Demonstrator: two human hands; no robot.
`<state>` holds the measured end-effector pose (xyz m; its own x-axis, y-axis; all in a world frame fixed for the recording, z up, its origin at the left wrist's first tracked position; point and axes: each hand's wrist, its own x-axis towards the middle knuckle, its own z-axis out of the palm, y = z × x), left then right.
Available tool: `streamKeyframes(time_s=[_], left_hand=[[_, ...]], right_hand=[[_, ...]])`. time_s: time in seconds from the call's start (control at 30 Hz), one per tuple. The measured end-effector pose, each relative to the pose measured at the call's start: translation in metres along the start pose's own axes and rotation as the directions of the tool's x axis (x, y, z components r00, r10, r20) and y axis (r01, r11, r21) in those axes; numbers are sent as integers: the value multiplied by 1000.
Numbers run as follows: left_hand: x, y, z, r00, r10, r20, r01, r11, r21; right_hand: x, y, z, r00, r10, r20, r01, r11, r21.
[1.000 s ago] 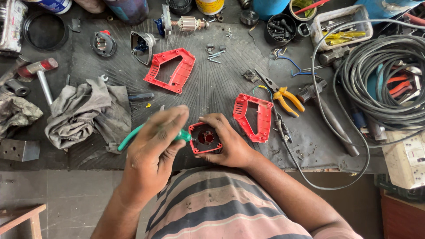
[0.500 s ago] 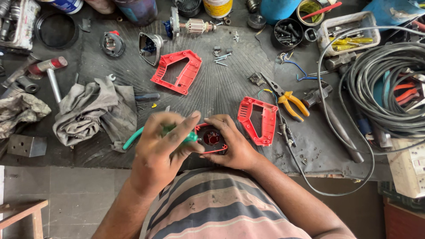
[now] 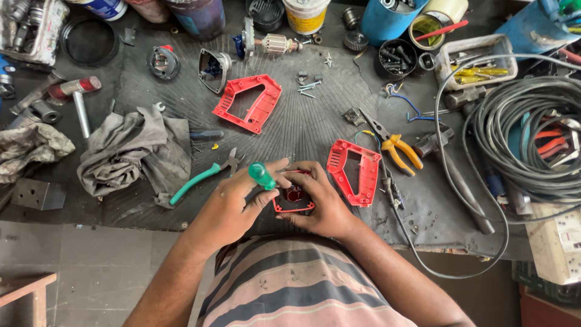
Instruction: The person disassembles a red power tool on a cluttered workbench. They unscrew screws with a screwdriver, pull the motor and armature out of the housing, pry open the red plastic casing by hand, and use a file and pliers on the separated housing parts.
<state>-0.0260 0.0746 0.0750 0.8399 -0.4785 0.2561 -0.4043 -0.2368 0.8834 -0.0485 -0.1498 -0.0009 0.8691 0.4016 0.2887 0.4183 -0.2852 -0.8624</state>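
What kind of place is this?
Probably a power-tool repair bench: red casing halves lie open, a motor armature sits beside loose screws, and yellow-handled pliers lie nearby.

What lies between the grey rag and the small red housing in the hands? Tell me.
In the head view, green-handled pliers lie on the ribbed mat between the grey rag and the small red housing, which the left hand, gripping a green-handled screwdriver, partly covers.

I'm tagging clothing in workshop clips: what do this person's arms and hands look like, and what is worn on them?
Both the left hand and the right hand are bare: no gloves, rings, watch or bracelets visible. The forearms are uncovered. Any sleeves cannot be made out; a striped pink, grey and dark shirt covers the torso.
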Motion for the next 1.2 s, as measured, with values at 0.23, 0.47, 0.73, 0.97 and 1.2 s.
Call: streamKeyframes(time_s=[0.23,0.47,0.73,0.97,1.2], left_hand=[[-8,-23,15,982,-8,-188,65,953,297],[-20,-23,12,992,-104,-70,98,991,-90],[-13,-15,18,976,-84,-198,87,996,2],[-20,-16,19,991,-4,-130,7,1000,21],[-22,-23,19,989,-98,-114,88,992,-88]], right_hand=[[3,-14,1,1000,-7,6,8,996,-84],[8,-24,1,994,104,22,-101,989,-104],[5,-15,6,998,56,-22,-57,997,-61],[-4,-4,9,990,131,-50,-133,990,-52],[-8,2,5,991,134,-16,-134,991,2]])
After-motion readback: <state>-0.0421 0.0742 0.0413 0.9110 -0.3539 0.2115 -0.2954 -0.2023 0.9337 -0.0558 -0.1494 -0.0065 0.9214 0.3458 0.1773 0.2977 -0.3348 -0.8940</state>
